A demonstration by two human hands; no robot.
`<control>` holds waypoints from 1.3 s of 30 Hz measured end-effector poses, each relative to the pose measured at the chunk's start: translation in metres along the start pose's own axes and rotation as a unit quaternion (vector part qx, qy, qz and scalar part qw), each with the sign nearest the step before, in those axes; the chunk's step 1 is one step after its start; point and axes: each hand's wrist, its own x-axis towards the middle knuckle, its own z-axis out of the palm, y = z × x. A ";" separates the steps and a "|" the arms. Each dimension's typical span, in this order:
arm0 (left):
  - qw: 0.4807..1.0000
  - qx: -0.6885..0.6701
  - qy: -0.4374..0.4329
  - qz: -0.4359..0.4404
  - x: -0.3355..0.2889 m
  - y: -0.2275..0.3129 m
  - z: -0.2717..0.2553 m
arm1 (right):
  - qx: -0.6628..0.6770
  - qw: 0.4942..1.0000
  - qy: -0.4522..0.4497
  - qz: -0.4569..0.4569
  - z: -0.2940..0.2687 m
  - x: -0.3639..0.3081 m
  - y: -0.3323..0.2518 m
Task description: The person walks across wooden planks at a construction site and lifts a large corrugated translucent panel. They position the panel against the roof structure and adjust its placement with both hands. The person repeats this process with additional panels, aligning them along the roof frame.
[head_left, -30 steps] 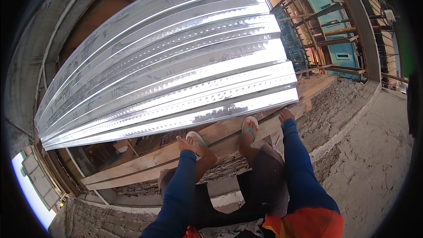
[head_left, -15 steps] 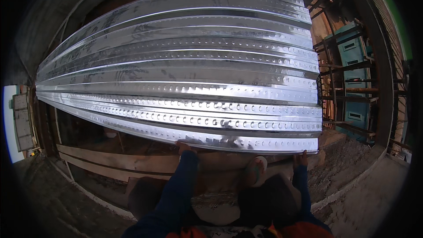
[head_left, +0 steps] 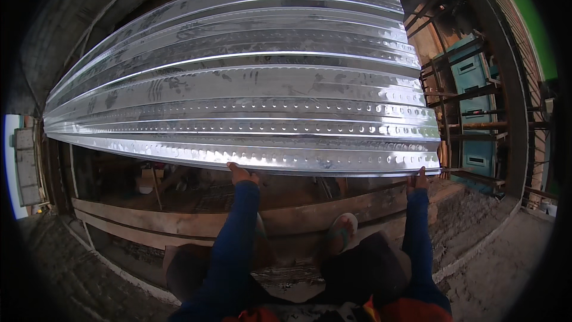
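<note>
Across the upper and middle view: a ribbed metal sheet [head_left: 256, 77] is spread wide, its silvery ribs running left to right and dotted with rows of small dimples; whether it is one sheet or several layered cannot be told.
Near edge, middle: the sheet is gripped from below by the left hand [head_left: 243, 174], one digit laid over the rim and the hand closed on it; the remaining fingers are hidden.
Near edge, right corner: the rim is held by the right hand [head_left: 417, 182], one digit raised against the upper face, the other fingers mostly hidden, so their exact curl cannot be told.
Sleeves: both forearms are covered in blue [head_left: 233, 220], reached forward from the lower edge.
Below the sheet: a dark gap is left between its rim and two wooden planks [head_left: 298, 207].
On the planks: a sandalled right foot [head_left: 344, 225] is set down; the left is partly covered by the sleeve.
Right side: teal panels [head_left: 475, 73] are crossed by poles [head_left: 476, 126].
Lower right: rough concrete [head_left: 471, 220] is bordered by a pale edge.
</note>
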 end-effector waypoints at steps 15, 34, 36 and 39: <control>0.903 0.326 -0.052 0.276 0.159 0.065 0.081 | 0.023 0.998 -0.053 0.033 0.195 0.121 -0.009; 0.922 -0.320 -0.205 -0.075 0.149 0.082 0.079 | -0.326 0.932 -0.150 0.053 0.070 0.126 -0.057; 0.944 -0.261 -0.188 -0.077 0.120 0.085 0.045 | -0.331 0.924 -0.167 0.095 0.031 0.102 -0.072; 0.973 -0.174 -0.144 -0.044 0.067 0.094 -0.044 | -0.364 0.907 -0.159 0.138 -0.008 0.032 -0.080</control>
